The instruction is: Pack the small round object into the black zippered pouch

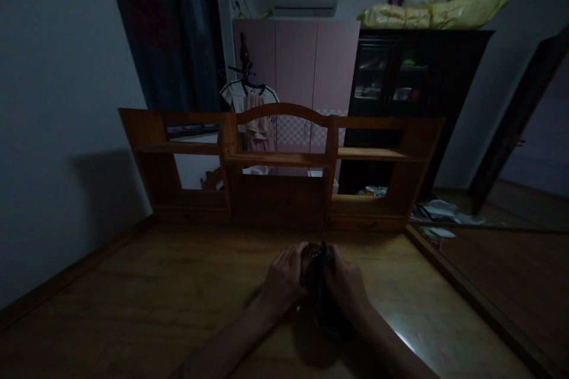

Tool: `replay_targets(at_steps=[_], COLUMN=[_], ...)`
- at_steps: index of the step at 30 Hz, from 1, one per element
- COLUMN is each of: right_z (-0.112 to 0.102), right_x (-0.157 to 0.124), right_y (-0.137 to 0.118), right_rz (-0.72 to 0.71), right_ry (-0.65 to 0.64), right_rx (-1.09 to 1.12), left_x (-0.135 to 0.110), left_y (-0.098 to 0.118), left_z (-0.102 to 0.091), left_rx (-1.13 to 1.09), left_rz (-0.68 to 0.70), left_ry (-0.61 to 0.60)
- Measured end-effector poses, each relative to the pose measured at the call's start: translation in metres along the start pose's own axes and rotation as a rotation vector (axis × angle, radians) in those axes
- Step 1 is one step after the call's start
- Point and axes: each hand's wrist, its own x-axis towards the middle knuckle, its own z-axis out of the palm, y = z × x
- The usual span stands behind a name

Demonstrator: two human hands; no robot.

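In the lower middle of the head view, both hands come together around a dark object (329,308) above the wooden desk top. My left hand (287,275) is closed on its left side, where a rounded, shiny brownish part (309,266) catches the light. My right hand (347,281) grips the black, soft-looking part, which hangs down toward the desk. The room is dim, so I cannot tell the object's exact kind. Most of my fingertips are hidden behind it. A small bright spot (297,308) shows just below my left hand.
A wooden shelf unit (280,158) with compartments stands along the desk's far edge. A raised wooden rim (466,290) borders the desk top (178,284) on the right. A white wall (66,130) rises at left. Beyond are a pink wardrobe (296,59) and a dark cabinet (448,82).
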Motion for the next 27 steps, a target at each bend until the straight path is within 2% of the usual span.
replay_targets(at_steps=[8, 18, 27], right_z=[0.002, 0.001, -0.004], right_x=[-0.001, -0.001, 0.003], right_y=[0.004, 0.003, 0.003], right_rz=[0.0, -0.016, -0.169], right_ry=[0.015, 0.009, -0.085], right_rx=[0.006, -0.011, 0.101], left_x=[-0.003, -0.003, -0.002], left_y=[-0.008, -0.006, -0.011], left_z=[0.004, 0.004, 0.003], left_rx=[-0.127, -0.187, -0.209], left_rz=[-0.004, -0.084, -0.016], left_ry=[-0.036, -0.081, -0.142])
